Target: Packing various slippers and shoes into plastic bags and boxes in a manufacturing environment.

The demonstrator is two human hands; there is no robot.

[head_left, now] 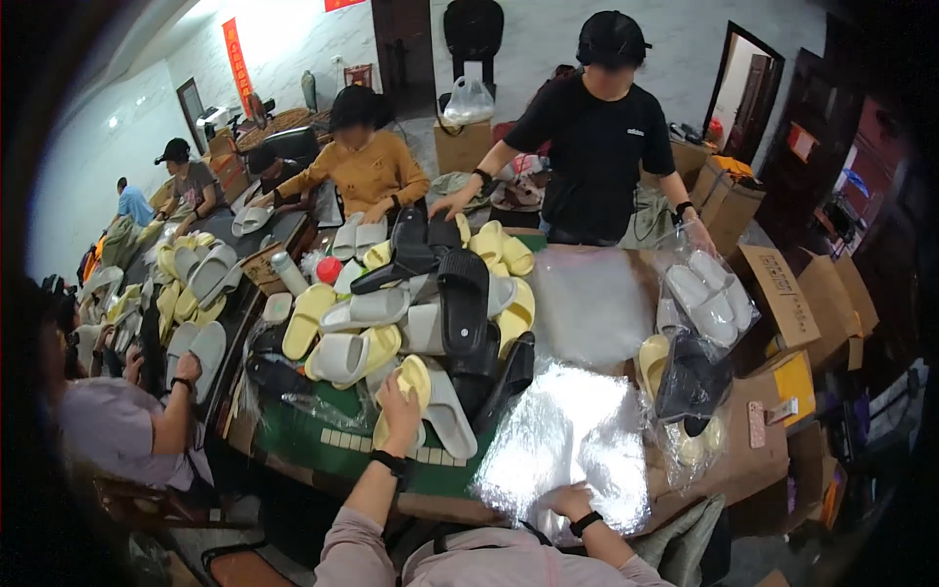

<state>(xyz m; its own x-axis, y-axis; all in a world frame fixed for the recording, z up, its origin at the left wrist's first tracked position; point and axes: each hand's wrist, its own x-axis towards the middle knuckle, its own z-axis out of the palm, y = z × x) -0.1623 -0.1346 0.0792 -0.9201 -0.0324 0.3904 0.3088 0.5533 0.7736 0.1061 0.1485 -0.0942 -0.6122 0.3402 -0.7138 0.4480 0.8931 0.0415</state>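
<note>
My left hand (399,416) is closed round a pale yellow slide slipper (415,380) at the near edge of a slipper heap. Just right of it a light grey slipper (451,416) lies on the green table top. My right hand (570,502) rests on the near part of a stack of shiny clear plastic bags (572,430), its fingers stretched over the film; I see nothing lifted in it. Black slippers (464,303), grey ones and yellow ones (308,321) are piled in the middle of the table.
Across the table a person in black (597,147) touches the pile and a bagged white pair (706,296). More bagged slippers (693,382) and a phone (756,426) lie at right. Cardboard boxes (778,298) stand beyond. Several people handle slippers at left.
</note>
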